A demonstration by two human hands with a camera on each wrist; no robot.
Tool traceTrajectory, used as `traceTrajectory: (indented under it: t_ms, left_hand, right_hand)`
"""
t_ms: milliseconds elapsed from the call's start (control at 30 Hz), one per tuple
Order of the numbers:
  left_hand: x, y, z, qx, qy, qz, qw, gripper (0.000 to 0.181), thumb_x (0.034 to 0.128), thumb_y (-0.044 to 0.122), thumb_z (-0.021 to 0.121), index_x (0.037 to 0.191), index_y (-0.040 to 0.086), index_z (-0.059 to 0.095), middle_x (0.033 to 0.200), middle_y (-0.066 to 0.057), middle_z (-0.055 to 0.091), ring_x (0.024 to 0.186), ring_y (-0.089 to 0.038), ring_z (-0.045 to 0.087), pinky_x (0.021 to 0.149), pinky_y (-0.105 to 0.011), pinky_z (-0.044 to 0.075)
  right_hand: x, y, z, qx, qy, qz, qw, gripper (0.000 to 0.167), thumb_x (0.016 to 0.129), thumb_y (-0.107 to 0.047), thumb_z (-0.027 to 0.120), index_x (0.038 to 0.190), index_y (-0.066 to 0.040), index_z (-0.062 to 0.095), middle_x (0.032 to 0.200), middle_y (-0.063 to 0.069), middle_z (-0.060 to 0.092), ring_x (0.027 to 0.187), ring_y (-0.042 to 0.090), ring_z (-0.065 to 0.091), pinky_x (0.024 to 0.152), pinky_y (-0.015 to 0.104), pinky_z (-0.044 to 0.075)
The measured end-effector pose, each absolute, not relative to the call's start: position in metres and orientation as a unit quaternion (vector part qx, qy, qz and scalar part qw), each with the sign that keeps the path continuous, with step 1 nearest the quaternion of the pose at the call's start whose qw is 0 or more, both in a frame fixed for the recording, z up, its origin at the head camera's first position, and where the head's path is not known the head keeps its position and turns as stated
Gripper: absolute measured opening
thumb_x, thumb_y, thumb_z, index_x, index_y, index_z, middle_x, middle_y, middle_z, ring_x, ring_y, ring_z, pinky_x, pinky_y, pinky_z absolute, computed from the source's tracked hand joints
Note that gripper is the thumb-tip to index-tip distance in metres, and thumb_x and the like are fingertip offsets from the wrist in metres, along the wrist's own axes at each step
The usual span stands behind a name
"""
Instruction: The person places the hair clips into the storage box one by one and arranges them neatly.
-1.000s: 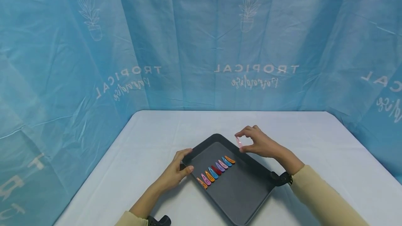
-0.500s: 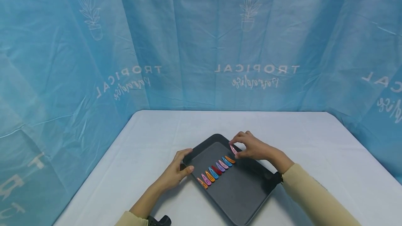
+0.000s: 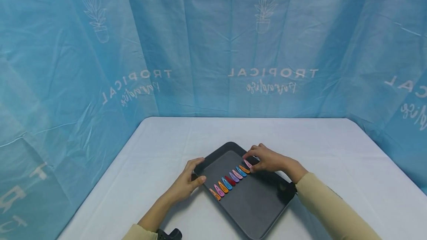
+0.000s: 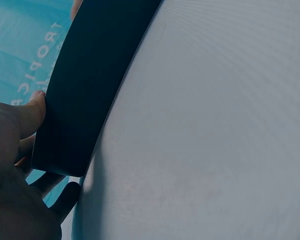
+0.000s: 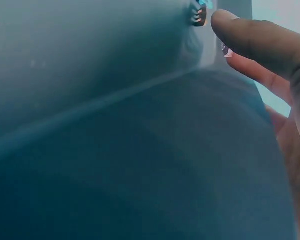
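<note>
A dark grey rectangular tray (image 3: 247, 205) lies at an angle on the white table. My left hand (image 3: 182, 183) holds its left corner, and in the left wrist view the thumb (image 4: 36, 111) lies against the tray's outer wall. Inside runs a slanting row of snap hair clips in orange, pink, blue, red and purple, with a red clip (image 3: 229, 180) about midway. Over the row's far end, my right hand (image 3: 268, 159) pinches a pink hair clip (image 3: 248, 163) between thumb and fingers, low beside an orange clip (image 3: 244, 169). The right wrist view shows only a sliver of the pink clip (image 5: 226, 51).
The white-covered table (image 3: 176, 136) extends around the tray. A blue printed curtain (image 3: 207, 55) hangs behind it and along both sides. Black wrist straps (image 3: 169, 234) are on the forearms. The tray has raised walls, and the right forearm passes over its right side.
My right hand has moved left and down with the pink hair clip, from above the tray's far wall to the end of the row. The left hand and tray stay still.
</note>
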State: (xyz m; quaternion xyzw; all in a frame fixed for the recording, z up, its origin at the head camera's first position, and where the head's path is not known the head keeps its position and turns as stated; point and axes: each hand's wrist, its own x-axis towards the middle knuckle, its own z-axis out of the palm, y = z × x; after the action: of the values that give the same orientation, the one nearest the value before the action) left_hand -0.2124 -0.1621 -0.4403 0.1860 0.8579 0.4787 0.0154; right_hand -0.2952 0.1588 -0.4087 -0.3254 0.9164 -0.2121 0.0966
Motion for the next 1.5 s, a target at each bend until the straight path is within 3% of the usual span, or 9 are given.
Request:
traceTrajectory:
  t_ms: [300, 1100, 1500]
  left_hand:
    - [-0.213, -0.164, -0.441, 0.191, 0.857, 0.478, 0.015, 0.062, 0.0919, 0.025, 0.06, 0.146, 0.013, 0.033, 0.15, -0.009, 0.029, 0.142, -0.037, 0.022, 0.109, -0.061, 0.025]
    - [-0.213, -0.166, -0.441, 0.196, 0.859, 0.473, 0.014, 0.062, 0.092, 0.023, 0.06, 0.146, 0.013, 0.032, 0.15, -0.01, 0.028, 0.142, -0.037, 0.023, 0.11, -0.061, 0.025]
    - [-0.214, -0.165, -0.438, 0.208, 0.859, 0.469, 0.01, 0.061, 0.0913, 0.023, 0.061, 0.145, 0.012, 0.033, 0.149, -0.011, 0.031, 0.142, -0.035, 0.025, 0.111, -0.058, 0.025]
  right_hand:
    - [-0.3, 0.156, -0.414, -0.339, 0.918, -0.179, 0.103, 0.041, 0.081, -0.024, 0.074, 0.12, -0.02, 0.063, 0.116, 0.002, 0.057, 0.102, 0.019, 0.043, 0.088, 0.043, 0.044]
    - [-0.299, 0.153, -0.414, -0.333, 0.924, -0.154, 0.109, 0.044, 0.082, -0.024, 0.073, 0.124, -0.021, 0.061, 0.119, 0.003, 0.055, 0.104, 0.02, 0.042, 0.088, 0.041, 0.043]
    - [-0.28, 0.166, -0.39, -0.312, 0.918, -0.24, 0.039, 0.044, 0.089, -0.029, 0.065, 0.129, -0.014, 0.057, 0.124, 0.01, 0.053, 0.11, 0.023, 0.044, 0.09, 0.048, 0.044]
